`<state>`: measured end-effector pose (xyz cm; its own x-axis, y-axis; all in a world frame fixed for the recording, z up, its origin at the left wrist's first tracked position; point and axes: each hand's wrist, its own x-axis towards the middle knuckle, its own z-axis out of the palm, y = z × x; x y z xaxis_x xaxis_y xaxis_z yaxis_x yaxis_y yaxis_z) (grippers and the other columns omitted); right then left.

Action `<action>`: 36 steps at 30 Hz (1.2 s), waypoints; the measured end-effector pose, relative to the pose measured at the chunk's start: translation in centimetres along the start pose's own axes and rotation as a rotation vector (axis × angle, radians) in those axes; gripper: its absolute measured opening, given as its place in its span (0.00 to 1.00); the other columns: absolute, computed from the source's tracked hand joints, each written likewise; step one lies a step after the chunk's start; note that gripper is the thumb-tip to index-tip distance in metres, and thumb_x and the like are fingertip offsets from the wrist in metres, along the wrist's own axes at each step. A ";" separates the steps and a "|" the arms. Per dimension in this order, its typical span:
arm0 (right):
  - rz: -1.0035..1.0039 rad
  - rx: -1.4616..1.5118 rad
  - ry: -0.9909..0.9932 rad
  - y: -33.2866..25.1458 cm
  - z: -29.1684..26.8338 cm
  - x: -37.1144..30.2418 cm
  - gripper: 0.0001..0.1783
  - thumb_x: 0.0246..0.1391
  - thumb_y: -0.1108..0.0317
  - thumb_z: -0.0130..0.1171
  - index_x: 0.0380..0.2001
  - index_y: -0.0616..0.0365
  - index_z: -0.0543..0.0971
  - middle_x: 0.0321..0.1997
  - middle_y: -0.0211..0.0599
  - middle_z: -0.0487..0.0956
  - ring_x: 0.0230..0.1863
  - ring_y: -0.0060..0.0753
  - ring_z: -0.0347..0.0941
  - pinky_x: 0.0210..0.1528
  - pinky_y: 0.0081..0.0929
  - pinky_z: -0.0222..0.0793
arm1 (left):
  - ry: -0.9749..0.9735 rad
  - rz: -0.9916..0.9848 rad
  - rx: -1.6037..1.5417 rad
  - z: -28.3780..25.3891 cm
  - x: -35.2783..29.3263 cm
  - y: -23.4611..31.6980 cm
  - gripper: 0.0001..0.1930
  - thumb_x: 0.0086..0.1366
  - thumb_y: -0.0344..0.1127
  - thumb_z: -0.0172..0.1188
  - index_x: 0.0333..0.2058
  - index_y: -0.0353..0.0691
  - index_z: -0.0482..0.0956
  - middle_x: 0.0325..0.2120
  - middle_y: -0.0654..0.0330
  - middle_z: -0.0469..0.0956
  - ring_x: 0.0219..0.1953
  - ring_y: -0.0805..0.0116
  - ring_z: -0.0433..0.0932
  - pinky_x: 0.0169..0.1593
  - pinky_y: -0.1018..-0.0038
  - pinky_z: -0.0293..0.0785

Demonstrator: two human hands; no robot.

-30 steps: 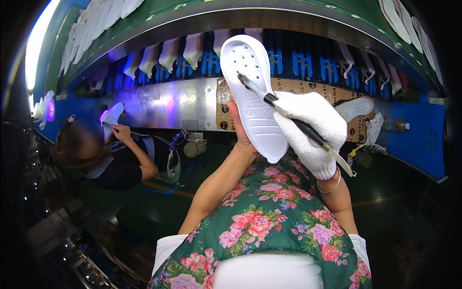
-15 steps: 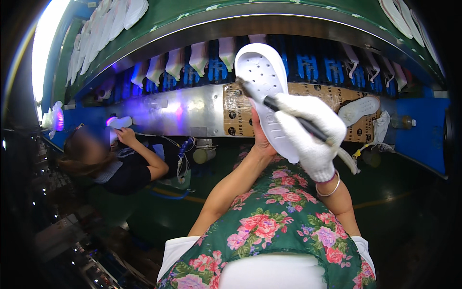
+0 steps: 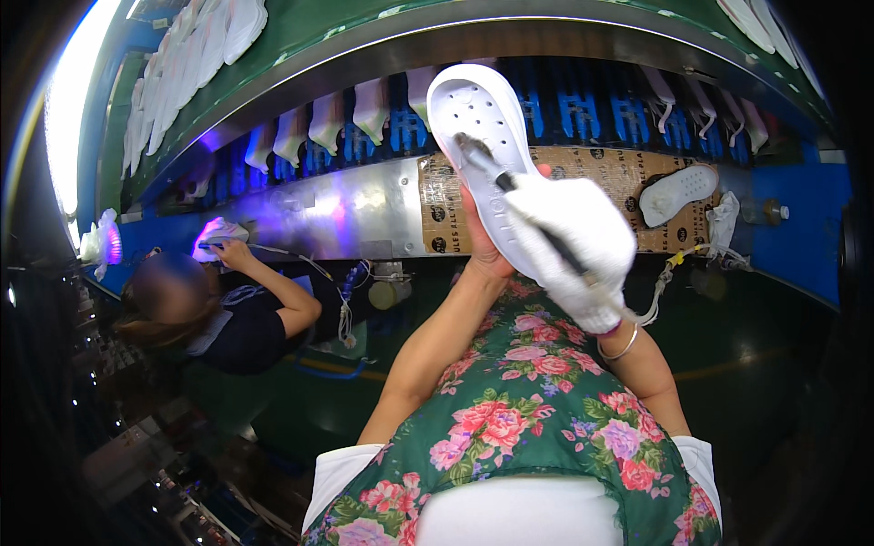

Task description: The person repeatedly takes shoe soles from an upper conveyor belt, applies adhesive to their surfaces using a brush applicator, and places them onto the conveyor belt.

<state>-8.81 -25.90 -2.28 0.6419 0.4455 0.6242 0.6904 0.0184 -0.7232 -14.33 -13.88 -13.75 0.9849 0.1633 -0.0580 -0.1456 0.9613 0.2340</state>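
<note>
A white shoe sole (image 3: pixel 472 98) with small round holes and a raised rim is held up in front of me, its toe end away from me. My left hand (image 3: pixel 482 238), bare, grips it from underneath and along its left side. My right hand (image 3: pixel 583 246), in a white knit glove, is closed round a brush (image 3: pixel 503 180) with a dark handle and metal neck. Its dark bristles are over the holed part of the sole, apparently touching it near the left rim. A pale tube trails from the handle's end behind my wrist.
A cardboard-covered shelf (image 3: pixel 583 164) lies beyond, bearing another white sole (image 3: pixel 678 196), a crumpled white cloth (image 3: pixel 724 218) and a jar (image 3: pixel 765 212). Pale shoe parts (image 3: pixel 326 123) hang under the green upper belt (image 3: pixel 401 23). A co-worker (image 3: pixel 246 300) sits left, holding a shoe piece.
The sole has shifted slightly up and left. The brush has moved from outside the left rim onto the inner face. The tube now hangs right of my wrist.
</note>
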 end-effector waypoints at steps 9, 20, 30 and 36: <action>-0.027 0.009 -0.036 1.2 -0.2 -0.7 0.13 0.47 0.78 0.69 0.39 0.59 0.86 0.37 0.40 0.86 0.36 0.41 0.82 0.42 0.32 0.77 | -0.067 0.065 -0.153 1.2 0.7 1.1 0.54 0.57 0.84 0.44 0.67 0.43 0.62 0.57 0.49 0.74 0.52 0.42 0.79 0.55 0.44 0.79; -0.087 0.040 -0.186 1.1 -0.1 -1.9 0.13 0.44 0.76 0.71 0.36 0.54 0.87 0.37 0.38 0.86 0.36 0.43 0.83 0.41 0.33 0.77 | -0.045 0.068 -0.191 0.3 0.4 2.4 0.53 0.54 0.85 0.48 0.65 0.47 0.65 0.54 0.52 0.76 0.51 0.36 0.77 0.52 0.34 0.76; -0.133 0.087 -0.318 1.8 -0.6 -3.0 0.15 0.46 0.76 0.70 0.40 0.54 0.86 0.38 0.35 0.86 0.35 0.39 0.82 0.38 0.32 0.77 | -0.067 -0.088 0.006 -0.1 -0.3 3.9 0.57 0.54 0.81 0.55 0.66 0.37 0.60 0.57 0.47 0.71 0.50 0.41 0.73 0.49 0.45 0.77; 0.346 0.463 -0.232 2.3 -0.7 -4.1 0.11 0.48 0.74 0.73 0.37 0.60 0.87 0.37 0.38 0.86 0.38 0.30 0.83 0.41 0.30 0.78 | -0.208 -0.149 -0.013 0.2 0.0 4.6 0.55 0.54 0.75 0.60 0.71 0.46 0.53 0.61 0.44 0.65 0.51 0.36 0.71 0.52 0.41 0.77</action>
<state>-9.62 -28.34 -6.28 0.6770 0.6772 0.2880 0.2059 0.2014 -0.9576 -15.00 -9.54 -12.52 0.9934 -0.0289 0.1106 0.0032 0.9742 0.2257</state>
